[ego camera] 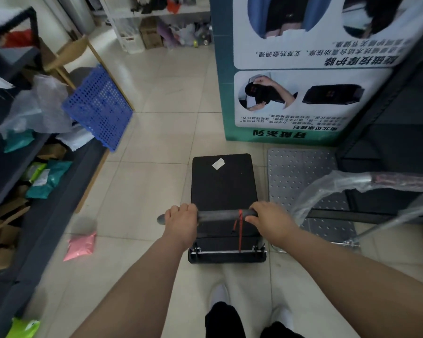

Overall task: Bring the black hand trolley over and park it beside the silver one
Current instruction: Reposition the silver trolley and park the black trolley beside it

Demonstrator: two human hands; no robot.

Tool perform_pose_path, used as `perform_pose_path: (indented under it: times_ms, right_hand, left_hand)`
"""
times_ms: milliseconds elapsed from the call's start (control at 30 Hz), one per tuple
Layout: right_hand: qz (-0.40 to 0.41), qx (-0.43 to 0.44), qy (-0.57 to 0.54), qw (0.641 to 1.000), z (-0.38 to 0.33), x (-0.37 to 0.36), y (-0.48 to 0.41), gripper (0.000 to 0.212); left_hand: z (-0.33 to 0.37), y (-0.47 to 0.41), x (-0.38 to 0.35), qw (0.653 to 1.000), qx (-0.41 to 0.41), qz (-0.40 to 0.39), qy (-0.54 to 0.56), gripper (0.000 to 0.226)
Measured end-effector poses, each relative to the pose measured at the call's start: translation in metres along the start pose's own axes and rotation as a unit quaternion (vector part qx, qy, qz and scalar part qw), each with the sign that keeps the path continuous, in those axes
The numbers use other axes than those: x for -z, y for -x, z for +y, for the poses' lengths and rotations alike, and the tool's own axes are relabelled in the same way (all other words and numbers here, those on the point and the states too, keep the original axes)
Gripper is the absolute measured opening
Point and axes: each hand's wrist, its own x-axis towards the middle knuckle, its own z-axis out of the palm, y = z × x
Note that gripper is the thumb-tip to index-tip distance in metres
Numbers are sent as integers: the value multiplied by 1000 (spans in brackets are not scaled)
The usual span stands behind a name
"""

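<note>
black trolley (224, 184) points away lengthwise

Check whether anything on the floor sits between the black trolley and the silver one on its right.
Nothing visible does. The black trolley, held by both hands on its handle, already stands alongside the silver trolley, with only a narrow strip of bare tile between their decks.
</note>
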Motion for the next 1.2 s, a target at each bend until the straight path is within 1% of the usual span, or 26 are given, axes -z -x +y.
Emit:
perform_pose_path:
  times_ms: [100, 300, 400, 500, 600, 733, 867, 933, 1000, 1033, 1100, 1133, 1200]
  right_hand:
    - [9, -37, -10, 999, -4, 5, -16, 27]
    - [25, -98, -18, 995, -2, 13, -42, 27]
    - [40, -122, -24, 991, 3, 18, -51, 26]
    - [52, -142, -9, 988, 10, 27, -57, 26]
    - [44, -164, -9, 985, 17, 37, -64, 28]
    - [19, -183, -22, 983, 21, 43, -74, 38]
    - [18, -168, -26, 985, 30, 41, -69, 61]
    - [25, -180, -7, 983, 42, 39, -56, 66]
    - [23, -198, 35, 979, 58, 39, -41, 67]
    - [15, -208, 59, 976, 68, 42, -34, 66]
    - [0, -222, 98, 970, 87, 51, -23, 66]
    - [-3, -226, 114, 967, 95, 56, -19, 66]
    - [0, -236, 144, 961, 109, 64, -12, 64]
  left_hand:
    - [-7, -27, 9, 1000, -28, 4, 9, 21]
    - [-7, -73, 20, 998, -61, 3, -5, 28]
    - [1, -92, 25, 997, -71, -8, -2, 29]
    - [14, -106, 27, 997, -79, 0, 11, 28]
    - [25, -117, 29, 996, -88, -1, 21, 29]
    - [28, -128, 33, 996, -86, -5, 21, 29]
    - [27, -132, 35, 996, -85, 0, 13, 29]
    - [29, -132, 36, 997, -72, 4, 13, 32]
    - [36, -133, 40, 998, -60, -6, 9, 36]
    - [44, -133, 42, 997, -73, -11, 1, 38]
    - [69, -133, 47, 991, -134, -14, -7, 42]
    - [85, -132, 49, 986, -164, -16, 2, 44]
    - [121, -128, 52, 980, -195, -25, 26, 49]
